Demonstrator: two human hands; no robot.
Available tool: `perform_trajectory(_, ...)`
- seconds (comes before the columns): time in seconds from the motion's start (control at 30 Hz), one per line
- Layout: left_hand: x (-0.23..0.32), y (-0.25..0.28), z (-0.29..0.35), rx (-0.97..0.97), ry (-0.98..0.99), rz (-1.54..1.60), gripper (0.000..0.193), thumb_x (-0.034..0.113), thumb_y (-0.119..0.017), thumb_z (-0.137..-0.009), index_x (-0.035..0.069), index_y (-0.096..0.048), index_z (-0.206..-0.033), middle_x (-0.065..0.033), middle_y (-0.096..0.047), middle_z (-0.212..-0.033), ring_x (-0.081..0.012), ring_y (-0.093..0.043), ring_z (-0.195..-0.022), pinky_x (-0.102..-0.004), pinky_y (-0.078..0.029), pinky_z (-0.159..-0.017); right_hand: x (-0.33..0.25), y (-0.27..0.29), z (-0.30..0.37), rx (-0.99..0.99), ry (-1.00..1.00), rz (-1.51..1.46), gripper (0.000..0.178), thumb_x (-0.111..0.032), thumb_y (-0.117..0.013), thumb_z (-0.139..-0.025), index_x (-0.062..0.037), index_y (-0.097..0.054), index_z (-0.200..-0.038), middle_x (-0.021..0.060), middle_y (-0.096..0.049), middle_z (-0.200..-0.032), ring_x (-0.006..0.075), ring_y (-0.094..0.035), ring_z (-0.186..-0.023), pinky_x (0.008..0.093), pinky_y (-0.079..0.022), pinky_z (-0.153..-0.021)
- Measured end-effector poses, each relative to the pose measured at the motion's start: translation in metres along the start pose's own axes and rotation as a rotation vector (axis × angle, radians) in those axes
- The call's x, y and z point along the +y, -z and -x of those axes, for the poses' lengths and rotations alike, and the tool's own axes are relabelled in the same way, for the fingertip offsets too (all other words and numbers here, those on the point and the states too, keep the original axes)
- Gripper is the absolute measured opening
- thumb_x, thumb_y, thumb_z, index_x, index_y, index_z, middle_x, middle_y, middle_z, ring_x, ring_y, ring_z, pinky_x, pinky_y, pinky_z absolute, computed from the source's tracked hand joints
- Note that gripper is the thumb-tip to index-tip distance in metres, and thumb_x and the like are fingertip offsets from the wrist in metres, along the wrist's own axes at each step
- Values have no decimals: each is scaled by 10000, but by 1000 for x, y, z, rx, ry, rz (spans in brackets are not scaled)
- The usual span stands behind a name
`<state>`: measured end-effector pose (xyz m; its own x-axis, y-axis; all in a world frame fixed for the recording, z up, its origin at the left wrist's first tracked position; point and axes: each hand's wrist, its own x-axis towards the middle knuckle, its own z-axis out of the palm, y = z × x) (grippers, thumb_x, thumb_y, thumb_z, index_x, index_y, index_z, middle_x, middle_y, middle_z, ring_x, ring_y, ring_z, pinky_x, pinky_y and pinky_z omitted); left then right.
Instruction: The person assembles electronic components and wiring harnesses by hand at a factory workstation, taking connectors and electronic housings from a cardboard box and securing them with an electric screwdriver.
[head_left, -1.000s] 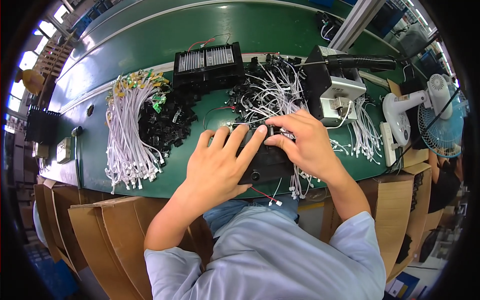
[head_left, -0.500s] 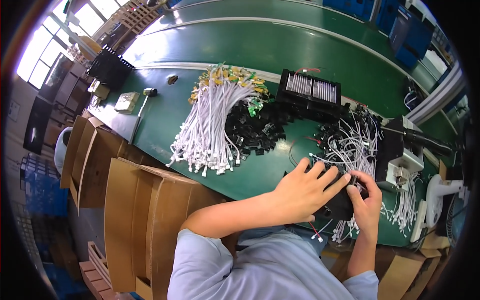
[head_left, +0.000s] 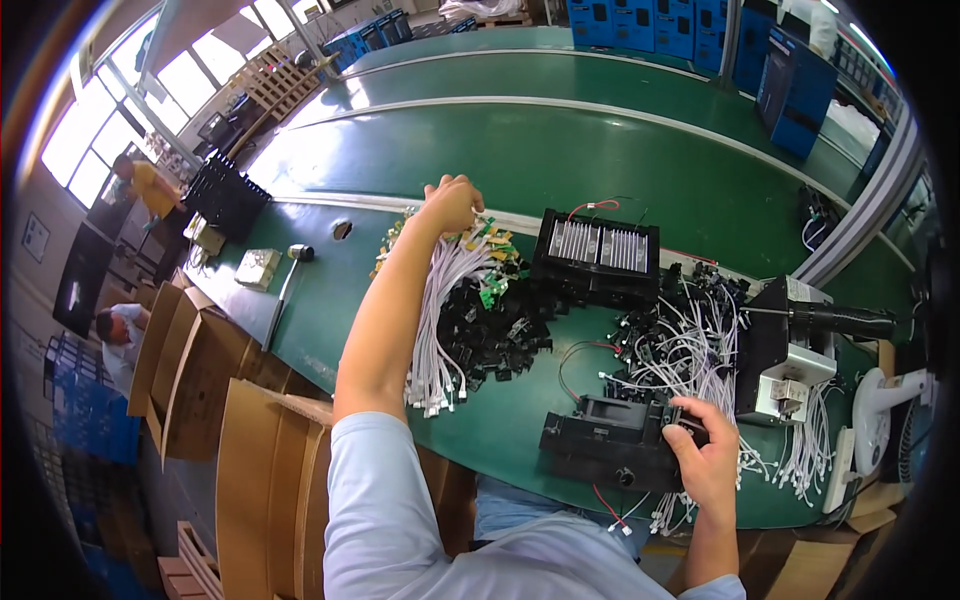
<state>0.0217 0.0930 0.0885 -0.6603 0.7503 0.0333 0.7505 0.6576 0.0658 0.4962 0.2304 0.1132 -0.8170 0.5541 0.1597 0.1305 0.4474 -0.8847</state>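
My right hand (head_left: 706, 455) grips the right end of a black plastic housing (head_left: 600, 445), its thumb and fingers wrapped over the top edge. The housing lies near the table's front edge, with thin red and black wires trailing from it. Stretched far forward, my left hand (head_left: 455, 205) is bent over the far end of a bundle of white cables (head_left: 445, 330). Yellow and green tags (head_left: 490, 245) mark that end of the cables. The left fingers are curled and their tips hidden, so what they pinch does not show. Small black plastic parts (head_left: 490, 330) are heaped beside the bundle.
A black unit with metal fins (head_left: 600, 248) stands behind the housing. To the right are tangled white cables (head_left: 700, 350), a black-handled tool (head_left: 840, 320) and a white fan (head_left: 875, 420). A hammer (head_left: 290, 285) lies left. Cardboard boxes (head_left: 270, 480) flank the table; two other people are farther off.
My left hand has left the black housing and reached forward and left to the tagged cable ends. My right hand still grips the housing, whose top now shows. The whole view has tilted upward.
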Motion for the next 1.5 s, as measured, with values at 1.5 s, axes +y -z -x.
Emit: perform_trajectory(1.5,263,26,227,498,-752,440,268,-11,-692,-678,50,-664,-937,-50,-601,-824,-223,-564,-733,-342,-402,-661,13,8,-1,-98,52,-117,294,-60,-607,-842,-18,-611,-1133,101,-655,-1056,181,-619,-964,299,-472,-866)
